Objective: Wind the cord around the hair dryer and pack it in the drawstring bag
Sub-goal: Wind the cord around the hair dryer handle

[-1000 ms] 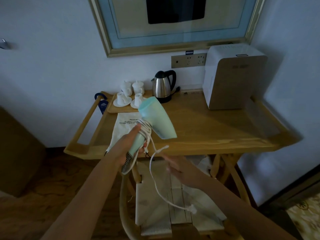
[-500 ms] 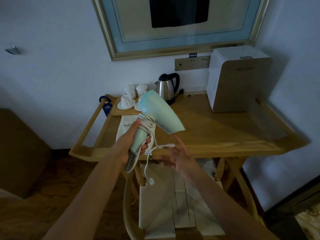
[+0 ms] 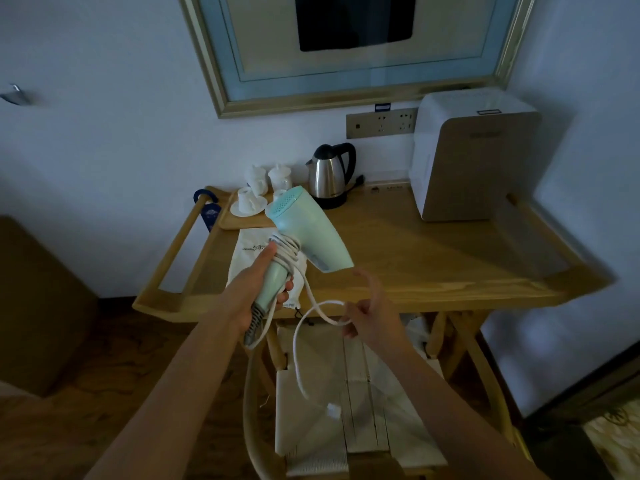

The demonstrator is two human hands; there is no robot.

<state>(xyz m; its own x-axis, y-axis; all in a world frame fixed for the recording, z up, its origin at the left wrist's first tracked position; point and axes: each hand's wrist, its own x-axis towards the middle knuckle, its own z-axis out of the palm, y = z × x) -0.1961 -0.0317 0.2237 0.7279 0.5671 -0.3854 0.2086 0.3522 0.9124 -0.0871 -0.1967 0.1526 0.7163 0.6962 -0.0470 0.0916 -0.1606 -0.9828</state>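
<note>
Fingers (image 3: 349, 329) pinching cord (image 3: 313, 306), bag (image 3: 247, 251) print unreadable

No readable text anywhere. Two short lines of dark print on white bag (image 3: 250, 251) lying on tabletop (image 3: 415, 265), seen upside down, too blurred to make out. Small dark label on top of white box (image 3: 474, 157) at back right, illegible. Faint mark on box front, illegible. Small blue tag above wall socket plate (image 3: 381, 123), nothing legible. Pattern on blue hanger (image 3: 207, 211) at left rail, no letters discernible.
</note>
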